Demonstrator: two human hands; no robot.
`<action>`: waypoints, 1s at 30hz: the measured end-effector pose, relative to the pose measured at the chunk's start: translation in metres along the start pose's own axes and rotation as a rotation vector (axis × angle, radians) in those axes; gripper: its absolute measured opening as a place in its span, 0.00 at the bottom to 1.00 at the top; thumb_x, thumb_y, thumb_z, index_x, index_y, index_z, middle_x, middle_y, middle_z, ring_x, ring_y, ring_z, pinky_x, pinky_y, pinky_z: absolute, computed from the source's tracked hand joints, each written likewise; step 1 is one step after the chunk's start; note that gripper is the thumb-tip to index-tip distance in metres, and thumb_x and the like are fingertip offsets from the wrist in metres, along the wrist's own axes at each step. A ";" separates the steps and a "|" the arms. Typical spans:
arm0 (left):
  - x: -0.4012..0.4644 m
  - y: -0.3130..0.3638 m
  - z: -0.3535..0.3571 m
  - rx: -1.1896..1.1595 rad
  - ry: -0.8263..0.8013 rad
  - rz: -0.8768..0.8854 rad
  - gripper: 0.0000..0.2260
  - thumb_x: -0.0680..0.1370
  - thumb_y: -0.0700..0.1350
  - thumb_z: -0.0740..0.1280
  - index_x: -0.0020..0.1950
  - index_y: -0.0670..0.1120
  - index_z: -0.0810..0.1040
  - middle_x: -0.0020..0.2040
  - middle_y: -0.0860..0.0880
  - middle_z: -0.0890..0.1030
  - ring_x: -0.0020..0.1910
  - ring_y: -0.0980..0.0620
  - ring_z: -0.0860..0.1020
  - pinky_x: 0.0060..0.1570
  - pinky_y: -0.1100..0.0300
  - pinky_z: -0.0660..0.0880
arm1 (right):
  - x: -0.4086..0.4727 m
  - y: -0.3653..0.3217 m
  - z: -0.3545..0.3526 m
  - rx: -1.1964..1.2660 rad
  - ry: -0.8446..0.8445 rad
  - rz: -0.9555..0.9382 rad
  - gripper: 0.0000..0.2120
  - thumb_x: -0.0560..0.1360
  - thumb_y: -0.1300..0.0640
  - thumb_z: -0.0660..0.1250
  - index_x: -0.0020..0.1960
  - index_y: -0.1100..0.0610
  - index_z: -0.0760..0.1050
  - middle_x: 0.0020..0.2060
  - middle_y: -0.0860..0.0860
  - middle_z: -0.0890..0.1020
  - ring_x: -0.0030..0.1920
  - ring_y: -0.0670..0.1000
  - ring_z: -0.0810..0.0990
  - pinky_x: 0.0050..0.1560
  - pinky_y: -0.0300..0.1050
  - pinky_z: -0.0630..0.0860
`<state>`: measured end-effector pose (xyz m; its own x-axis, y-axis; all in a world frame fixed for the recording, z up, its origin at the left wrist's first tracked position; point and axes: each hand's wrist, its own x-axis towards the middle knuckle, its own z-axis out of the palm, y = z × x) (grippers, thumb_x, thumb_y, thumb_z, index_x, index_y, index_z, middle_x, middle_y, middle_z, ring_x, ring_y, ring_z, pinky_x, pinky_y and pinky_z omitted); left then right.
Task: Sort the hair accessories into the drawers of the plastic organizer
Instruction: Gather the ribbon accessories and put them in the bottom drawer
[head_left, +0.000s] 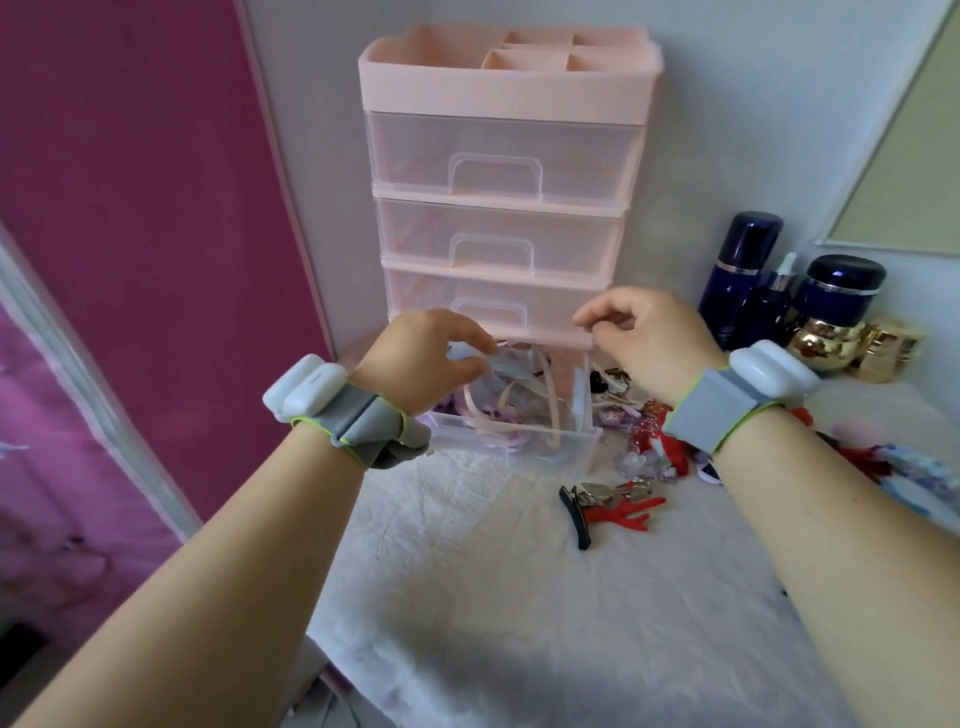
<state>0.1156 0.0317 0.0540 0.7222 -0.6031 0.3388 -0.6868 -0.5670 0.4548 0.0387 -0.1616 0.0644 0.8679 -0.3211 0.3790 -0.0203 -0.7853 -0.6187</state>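
Two bare forearms enter from the lower corners, each wearing a grey wrist strap with a white module. Left hand (423, 353): fingers curled, reaching into the pulled-out bottom drawer (519, 441) and touching the pale fabric items heaped there; whether it actually grips one cannot be told. Right hand (644, 338): fingers curled, thumb and forefinger pinched at the drawer's right rear corner, apparently on a thin pale band, though the exact item is unclear.

Bottom drawer: clear plastic, drawn forward onto the white quilted counter (467, 597), holding headbands (550, 410) and lilac and white hair pieces.

Plastic organizer (498, 171): pink frame standing upright against the wall, with a divided open tray on top and three clear drawers above the open one, all pushed in.

Loose hair accessories on the counter, right of the drawer: a black clip (576, 519) beside a red coral-shaped piece (623, 514) and silver clips, then a mixed pile of red, clear and purple items (654, 441) nearer the right wrist.

Background, right: dark blue bottles (737, 275) and gold jars (831, 343) near the wall. Left: a magenta panel (130, 208).
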 end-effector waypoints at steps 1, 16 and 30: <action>0.000 0.002 0.002 0.005 0.003 0.008 0.09 0.76 0.46 0.65 0.55 0.51 0.81 0.61 0.53 0.78 0.59 0.55 0.75 0.53 0.73 0.62 | -0.002 0.002 0.000 0.000 0.012 0.018 0.12 0.75 0.63 0.62 0.44 0.48 0.78 0.42 0.45 0.80 0.42 0.44 0.75 0.44 0.34 0.67; -0.023 0.003 0.019 -0.011 0.286 -0.017 0.11 0.76 0.37 0.63 0.56 0.42 0.80 0.55 0.46 0.81 0.53 0.49 0.77 0.48 0.71 0.63 | -0.034 -0.014 0.031 -0.241 -0.211 -0.325 0.10 0.75 0.54 0.65 0.53 0.55 0.79 0.51 0.52 0.78 0.54 0.53 0.74 0.52 0.43 0.68; -0.048 0.001 0.033 -0.093 0.379 -0.134 0.05 0.74 0.40 0.66 0.41 0.42 0.80 0.35 0.47 0.80 0.33 0.50 0.76 0.39 0.54 0.75 | -0.025 -0.014 0.055 -0.458 -0.193 -0.304 0.10 0.76 0.49 0.62 0.54 0.52 0.73 0.52 0.49 0.74 0.56 0.52 0.69 0.42 0.43 0.63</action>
<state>0.0778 0.0417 0.0111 0.7959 -0.2683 0.5428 -0.5867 -0.5632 0.5819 0.0446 -0.1135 0.0263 0.9422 0.0229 0.3343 0.0682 -0.9899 -0.1245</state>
